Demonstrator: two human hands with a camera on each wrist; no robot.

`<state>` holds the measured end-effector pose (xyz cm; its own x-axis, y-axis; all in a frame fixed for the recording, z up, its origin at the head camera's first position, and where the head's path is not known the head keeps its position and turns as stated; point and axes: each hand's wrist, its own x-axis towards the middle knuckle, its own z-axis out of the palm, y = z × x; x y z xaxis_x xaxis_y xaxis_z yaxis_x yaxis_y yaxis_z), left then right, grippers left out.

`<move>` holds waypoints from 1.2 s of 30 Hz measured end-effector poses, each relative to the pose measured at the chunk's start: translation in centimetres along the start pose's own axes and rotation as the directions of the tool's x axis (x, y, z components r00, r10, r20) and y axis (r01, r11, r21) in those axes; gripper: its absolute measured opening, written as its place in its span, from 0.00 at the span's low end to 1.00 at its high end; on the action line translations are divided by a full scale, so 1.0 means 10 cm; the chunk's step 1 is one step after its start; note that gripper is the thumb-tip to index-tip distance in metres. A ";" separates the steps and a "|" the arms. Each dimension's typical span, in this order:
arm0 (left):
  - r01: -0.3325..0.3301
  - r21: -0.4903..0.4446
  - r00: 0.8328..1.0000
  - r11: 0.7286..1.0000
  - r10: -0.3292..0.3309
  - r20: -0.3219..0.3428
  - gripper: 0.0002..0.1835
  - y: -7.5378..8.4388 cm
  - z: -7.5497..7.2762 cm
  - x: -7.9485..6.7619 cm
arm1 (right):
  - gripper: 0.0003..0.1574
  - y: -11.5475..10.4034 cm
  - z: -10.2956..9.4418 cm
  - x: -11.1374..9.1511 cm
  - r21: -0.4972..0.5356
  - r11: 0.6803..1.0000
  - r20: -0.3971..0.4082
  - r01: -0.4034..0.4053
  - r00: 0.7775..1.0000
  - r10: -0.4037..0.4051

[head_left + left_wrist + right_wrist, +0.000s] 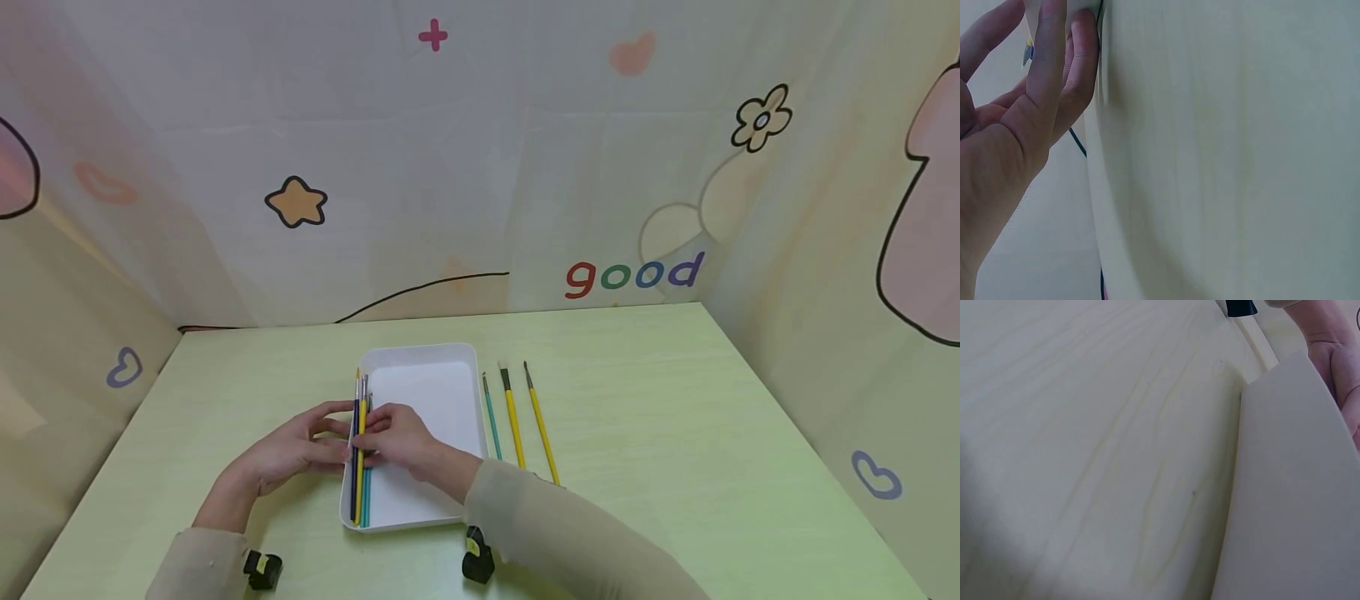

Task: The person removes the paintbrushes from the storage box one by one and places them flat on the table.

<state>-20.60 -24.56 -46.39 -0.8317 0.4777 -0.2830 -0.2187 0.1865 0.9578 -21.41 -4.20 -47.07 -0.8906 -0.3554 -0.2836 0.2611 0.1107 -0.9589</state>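
A white tray (431,383) lies on the table, with several slim paintbrushes along its left side. Among them are a dark blue paintbrush (354,483), a yellow paintbrush (360,487) and teal handles (367,500). My right hand (408,442) reaches across the tray and pinches at these paintbrushes, its thumb over the yellow handle. My left hand (300,446) is at the tray's left rim, fingers loosely extended against the edge. In the left wrist view, the left hand's (1041,100) fingertips meet the tray's outer side.
Right of the tray lie a teal paintbrush (492,417) and two yellow-handled paintbrushes, one wide-tipped (512,417) and one slimmer (542,425). A patterned cloth (450,167) hangs behind the pale table (712,433). The tray's side wall (1291,487) fills the right of the right wrist view.
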 end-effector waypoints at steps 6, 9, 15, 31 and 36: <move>0.009 -0.005 1.000 1.000 -0.009 -0.004 0.45 0.02 0.01 0.01 | 0.15 -0.02 -0.01 -0.01 0.004 0.999 -0.018 -0.035 0.999 0.035; 0.013 -0.002 1.000 1.000 -0.013 -0.008 0.45 0.02 0.01 0.01 | 0.15 -0.04 -0.03 -0.02 -0.002 0.999 -0.033 -0.048 0.998 0.048; 0.003 0.001 1.000 1.000 -0.003 -0.006 0.44 0.01 0.00 0.01 | 0.15 -0.06 -0.11 -0.04 0.017 0.999 -0.036 -0.051 0.998 0.052; 0.032 0.017 0.999 0.999 -0.032 -0.041 0.45 0.00 0.01 0.01 | 0.17 -0.09 -0.44 -0.05 0.007 0.993 0.023 -0.115 0.993 0.114; 0.030 0.013 0.999 0.999 -0.029 -0.040 0.45 0.01 0.02 0.00 | 0.17 -0.12 -0.54 -0.09 -0.012 0.990 0.028 -0.143 0.989 0.143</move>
<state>-20.55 -24.36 -46.27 -0.8449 0.4370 -0.3086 -0.2369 0.2117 0.9482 -22.93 1.03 -45.62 -0.8333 -0.3620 -0.4179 0.3811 0.1715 -0.9085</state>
